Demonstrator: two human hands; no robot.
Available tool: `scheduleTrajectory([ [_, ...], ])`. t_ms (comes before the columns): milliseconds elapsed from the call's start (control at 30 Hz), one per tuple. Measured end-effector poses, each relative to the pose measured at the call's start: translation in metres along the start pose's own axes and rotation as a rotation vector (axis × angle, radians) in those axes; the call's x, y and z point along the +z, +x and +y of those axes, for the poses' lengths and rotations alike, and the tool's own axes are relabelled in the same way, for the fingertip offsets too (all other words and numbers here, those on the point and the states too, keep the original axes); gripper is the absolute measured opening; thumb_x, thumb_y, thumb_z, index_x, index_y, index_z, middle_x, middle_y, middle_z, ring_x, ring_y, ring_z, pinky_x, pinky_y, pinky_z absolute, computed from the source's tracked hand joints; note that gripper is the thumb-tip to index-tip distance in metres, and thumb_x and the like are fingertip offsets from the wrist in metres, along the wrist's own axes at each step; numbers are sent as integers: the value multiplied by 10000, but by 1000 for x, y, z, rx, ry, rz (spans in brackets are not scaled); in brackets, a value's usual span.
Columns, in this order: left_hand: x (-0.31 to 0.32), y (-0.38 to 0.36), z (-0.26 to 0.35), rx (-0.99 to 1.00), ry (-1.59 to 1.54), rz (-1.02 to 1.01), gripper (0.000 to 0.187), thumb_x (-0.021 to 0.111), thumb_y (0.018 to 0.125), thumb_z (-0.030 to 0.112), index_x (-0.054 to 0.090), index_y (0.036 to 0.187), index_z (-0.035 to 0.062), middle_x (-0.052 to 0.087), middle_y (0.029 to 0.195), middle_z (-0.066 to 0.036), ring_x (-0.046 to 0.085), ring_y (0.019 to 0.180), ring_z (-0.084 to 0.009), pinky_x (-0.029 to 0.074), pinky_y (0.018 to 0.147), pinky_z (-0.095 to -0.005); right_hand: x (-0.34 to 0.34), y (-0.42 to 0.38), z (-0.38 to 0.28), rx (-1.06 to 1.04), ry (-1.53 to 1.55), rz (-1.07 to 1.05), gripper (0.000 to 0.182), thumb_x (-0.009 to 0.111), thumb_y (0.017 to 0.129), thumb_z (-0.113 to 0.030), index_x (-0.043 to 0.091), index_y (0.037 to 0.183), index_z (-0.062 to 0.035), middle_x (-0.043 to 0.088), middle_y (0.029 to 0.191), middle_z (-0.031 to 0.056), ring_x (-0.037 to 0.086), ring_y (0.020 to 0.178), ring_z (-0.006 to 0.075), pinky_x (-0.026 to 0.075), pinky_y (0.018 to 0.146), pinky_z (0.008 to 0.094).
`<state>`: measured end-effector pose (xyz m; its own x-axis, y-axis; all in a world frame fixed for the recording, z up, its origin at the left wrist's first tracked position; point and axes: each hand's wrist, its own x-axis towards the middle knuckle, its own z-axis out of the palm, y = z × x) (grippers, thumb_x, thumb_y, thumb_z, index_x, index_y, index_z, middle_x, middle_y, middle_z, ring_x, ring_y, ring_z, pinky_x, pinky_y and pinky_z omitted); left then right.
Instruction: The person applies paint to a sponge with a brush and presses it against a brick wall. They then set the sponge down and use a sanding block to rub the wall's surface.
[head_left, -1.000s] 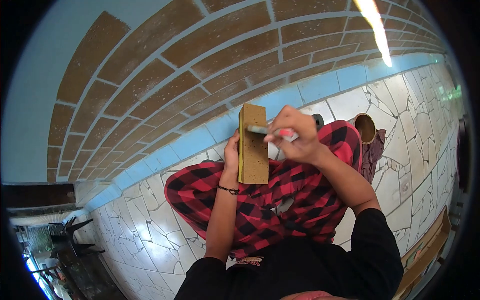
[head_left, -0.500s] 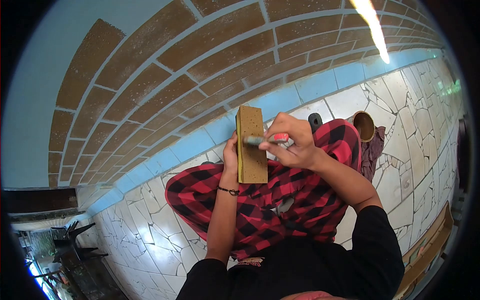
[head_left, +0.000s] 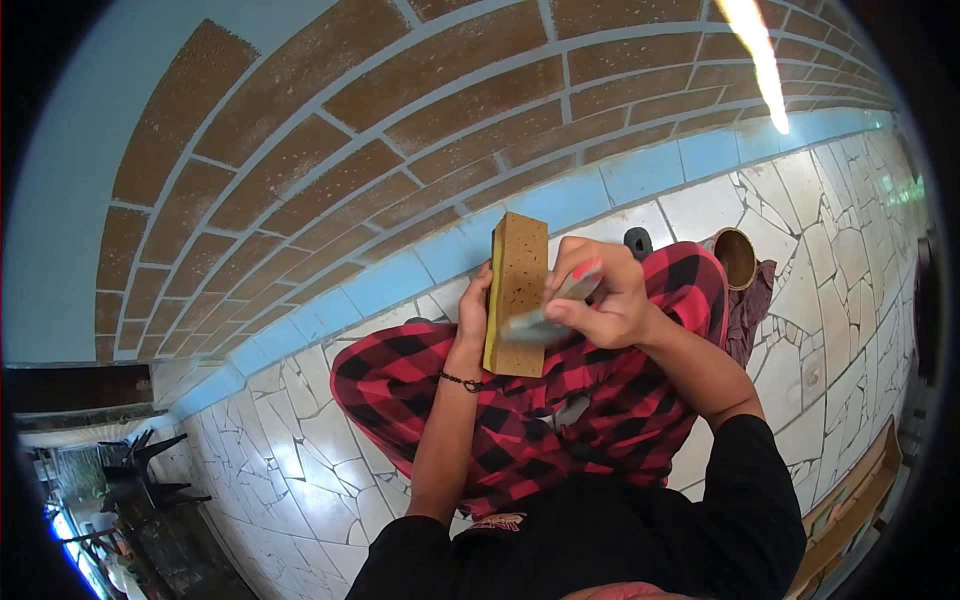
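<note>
My left hand (head_left: pixel 475 308) grips a large block sponge (head_left: pixel 521 262) by its left side, holding it above my lap. The sponge has yellow sides, and its pitted upper face is brown. In my right hand (head_left: pixel 606 292) is a paintbrush (head_left: pixel 540 323) with some red on its handle. Its bristles, blurred by motion, lie against the lower part of the sponge's brown face. The fingers of my left hand are partly hidden behind the sponge.
A wall with brown brick shapes (head_left: pixel 475 90) rises ahead, edged below by light-blue tiles (head_left: pixel 640 172). A round container (head_left: pixel 735 258) stands on a dark cloth (head_left: pixel 752 312) to the right. Pale broken-tile flooring (head_left: pixel 300 465) surrounds my crossed legs. Dark furniture (head_left: pixel 150 490) stands at far left.
The paintbrush has moved down the sponge's face, from its middle towards its lower end. Both hands and the sponge now appear slightly further right.
</note>
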<state>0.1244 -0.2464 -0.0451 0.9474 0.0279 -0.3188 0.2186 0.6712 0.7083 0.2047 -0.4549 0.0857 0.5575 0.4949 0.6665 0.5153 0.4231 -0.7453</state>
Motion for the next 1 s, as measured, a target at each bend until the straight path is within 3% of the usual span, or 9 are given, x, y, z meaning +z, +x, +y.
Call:
scheduleTrajectory([
  [33, 0, 1, -2, -3, -3, 26, 524, 388, 1057, 290, 486, 1511, 47, 634, 1378, -128, 637, 1231, -264, 497, 1082, -404, 1, -3, -4, 145, 122, 46, 207, 835, 864, -76, 668, 975, -25, 717, 882, 93, 649, 723, 215, 512, 649, 318],
  [167, 4, -5, 4, -28, -17, 47, 519, 386, 1061, 298, 508, 1502, 52, 646, 1375, -135, 649, 1222, -277, 515, 1062, -419, -5, 3, 7, -115, -162, 64, 224, 845, 864, -98, 670, 979, -21, 716, 880, 98, 652, 712, 220, 505, 633, 321],
  [267, 5, 1, 4, -31, -32, 25, 515, 388, 1055, 286, 486, 1502, 49, 631, 1385, -147, 641, 1238, -286, 520, 1062, -436, -7, 4, 5, -102, -197, 27, 225, 851, 860, -105, 675, 976, -26, 715, 872, 93, 658, 714, 223, 502, 627, 323],
  [367, -4, 5, -1, -18, -1, 24, 519, 373, 1061, 293, 495, 1510, 64, 638, 1389, -139, 639, 1247, -277, 516, 1062, -429, -3, 2, -7, -48, -93, -117, 222, 824, 886, -100, 656, 1005, -17, 711, 847, 110, 674, 716, 201, 515, 622, 309],
  [467, 7, -3, 4, -31, -21, 25, 529, 375, 1061, 295, 479, 1524, 62, 627, 1414, -139, 627, 1274, -278, 494, 1096, -428, -2, -2, -4, 60, 82, -64, 224, 835, 872, -101, 662, 990, -20, 713, 832, 100, 672, 706, 187, 510, 624, 307],
  [600, 3, 3, 0, -15, -12, 27, 533, 381, 1064, 316, 477, 1523, 62, 629, 1410, -132, 634, 1253, -272, 490, 1100, -418, -14, 6, 1, 152, -66, -113, 226, 857, 848, -120, 691, 958, -13, 720, 872, 118, 717, 771, 241, 539, 698, 318],
  [733, 7, 2, 5, -57, -21, 28, 533, 381, 1056, 299, 475, 1520, 55, 620, 1419, -132, 623, 1273, -276, 484, 1109, -424, -31, 13, 11, 7, -248, 1, 228, 857, 849, -117, 687, 951, -3, 710, 854, 122, 674, 715, 232, 527, 676, 311],
  [867, 6, 2, 4, -32, -10, 15, 531, 389, 1042, 279, 476, 1511, 45, 612, 1418, -130, 612, 1286, -267, 483, 1111, -424, -28, 7, 7, 150, 25, 133, 210, 843, 882, -127, 683, 960, -17, 702, 840, 73, 657, 738, 138, 518, 666, 292],
  [1000, 0, 3, 0, 6, 1, 22, 517, 382, 1058, 298, 497, 1502, 60, 627, 1420, -132, 616, 1289, -275, 472, 1123, -429, -12, 0, 4, 285, 94, -50, 232, 842, 894, -150, 679, 996, -19, 695, 834, 48, 651, 747, 99, 510, 651, 270],
])
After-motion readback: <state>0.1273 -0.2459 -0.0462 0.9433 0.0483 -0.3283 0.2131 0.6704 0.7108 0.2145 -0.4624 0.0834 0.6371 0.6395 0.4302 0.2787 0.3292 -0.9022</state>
